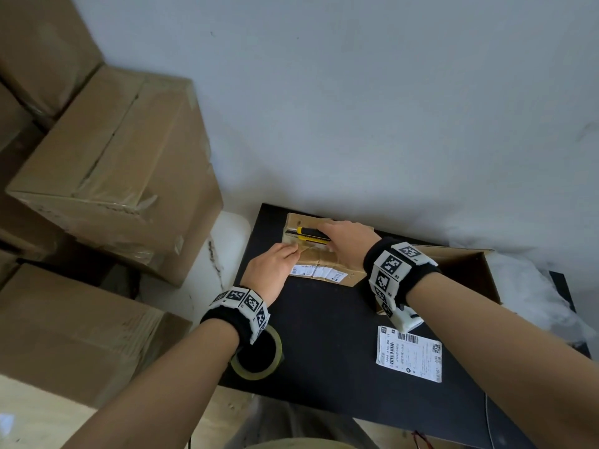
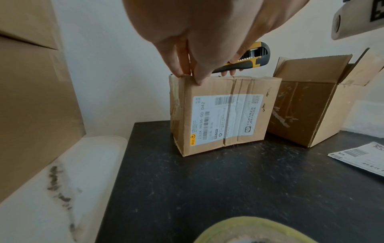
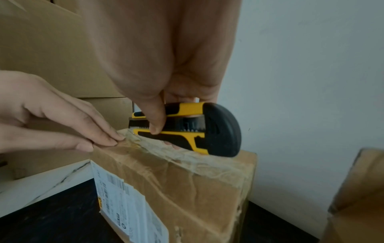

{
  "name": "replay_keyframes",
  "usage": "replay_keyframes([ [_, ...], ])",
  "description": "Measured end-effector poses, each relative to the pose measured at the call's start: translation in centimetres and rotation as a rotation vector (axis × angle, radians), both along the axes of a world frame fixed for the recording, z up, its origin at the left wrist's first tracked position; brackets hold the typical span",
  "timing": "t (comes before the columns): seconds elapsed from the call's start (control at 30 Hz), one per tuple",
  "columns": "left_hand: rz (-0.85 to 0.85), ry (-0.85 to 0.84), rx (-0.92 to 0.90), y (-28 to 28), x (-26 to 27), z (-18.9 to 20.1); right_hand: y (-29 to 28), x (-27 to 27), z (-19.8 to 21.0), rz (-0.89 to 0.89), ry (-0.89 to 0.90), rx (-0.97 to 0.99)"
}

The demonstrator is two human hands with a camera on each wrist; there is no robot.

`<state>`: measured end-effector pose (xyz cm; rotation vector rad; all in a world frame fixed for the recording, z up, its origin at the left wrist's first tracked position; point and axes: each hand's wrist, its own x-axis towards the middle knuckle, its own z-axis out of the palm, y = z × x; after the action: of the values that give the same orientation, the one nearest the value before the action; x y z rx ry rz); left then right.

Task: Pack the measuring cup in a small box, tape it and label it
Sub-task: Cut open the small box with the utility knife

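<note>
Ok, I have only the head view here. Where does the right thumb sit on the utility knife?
Observer: In the right wrist view the right hand has its thumb on the toothed slider track of the utility knife.
Operator: Does the knife touch the box?
Observer: Its black rear end seems to rest on the wrinkled clear tape on top of the small box.
Operator: And the left hand?
Observer: In the left wrist view the left hand presses its fingers on the top edge by the corner, above the shipping label.
</note>
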<state>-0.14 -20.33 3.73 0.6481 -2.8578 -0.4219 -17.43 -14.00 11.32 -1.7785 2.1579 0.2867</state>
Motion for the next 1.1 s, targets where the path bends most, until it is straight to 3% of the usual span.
replay_keyframes([
  [0.2, -0.001, -0.064, 0.081, -0.1, -0.1, 0.5, 0.0, 0.0, 0.2, -0.009, 0.004, 0.013],
  [0.67, -0.017, -0.149, 0.082, -0.5, -0.3, 1.3, -0.4, -0.5, 0.6, 0.062, 0.122, 0.068],
  [1.1, -0.038, -0.217, 0.066, -0.6, -0.5, 2.0, 0.6, -2.1, 3.0, 0.08, 0.222, 0.245],
])
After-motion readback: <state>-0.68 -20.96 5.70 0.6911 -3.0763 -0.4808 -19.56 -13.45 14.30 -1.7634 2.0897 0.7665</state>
